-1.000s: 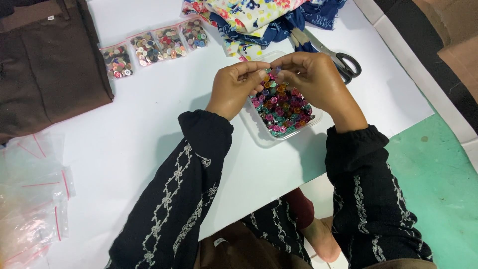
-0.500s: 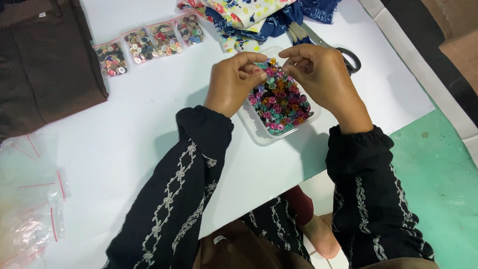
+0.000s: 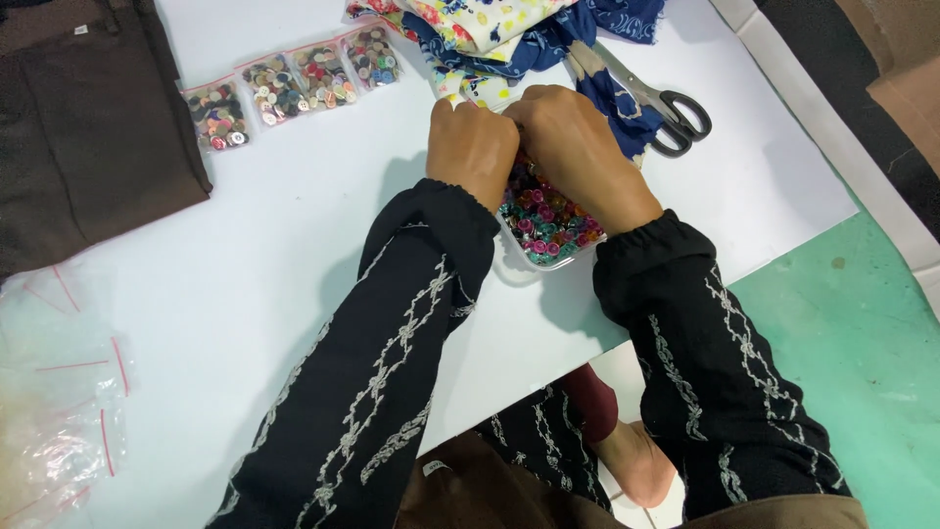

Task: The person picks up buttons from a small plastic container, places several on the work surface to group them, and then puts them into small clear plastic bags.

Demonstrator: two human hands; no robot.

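A clear plastic bag of colourful buttons (image 3: 550,227) lies on the white table (image 3: 294,255) in front of me. My left hand (image 3: 475,147) and my right hand (image 3: 580,155) sit knuckles-up and side by side over the bag's far end. The fingers of both are curled down onto its top edge and hide that edge. Only the near half of the bag shows between my wrists. Both sleeves are black with white embroidery.
Three small bags of mixed buttons (image 3: 294,83) lie in a row at the back left. Flowered and blue cloth (image 3: 490,24) and black-handled scissors (image 3: 671,110) lie just behind my hands. Brown cloth (image 3: 78,127) lies far left, empty zip bags (image 3: 59,392) near left, green floor (image 3: 842,333) right.
My hands have closed together and rolled knuckles-up over the bag's far end, where before the fingertips pinched its top apart. More of the buttons are now covered.
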